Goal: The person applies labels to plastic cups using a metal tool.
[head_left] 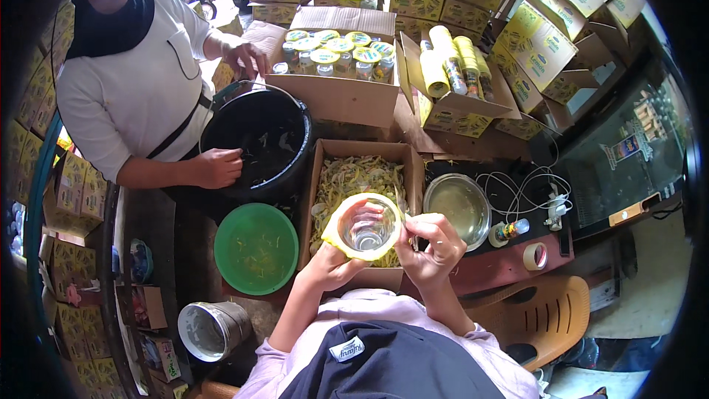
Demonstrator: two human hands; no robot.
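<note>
A clear cup (367, 235) with a yellow band around its rim is tilted so that I look into its mouth. My left hand (329, 270) is closed around the cup's left and lower side. At the right of the rim, the fingers of my right hand (434, 247) pinch together; a thin greyish piece rises there, too fine to name. Directly beyond the cup stands a cardboard box (316, 177) filled with yellow and white scraps (358, 170), partly hidden by the cup and my hands.
Left lies a green basin (255, 247) with scraps; behind it a person holds a black bucket (258, 133). Right are a round container (458, 210), white cables (521, 192), a tape roll (535, 256) and a chair (550, 303). An open carton of lidded cups (336, 100) stands beyond.
</note>
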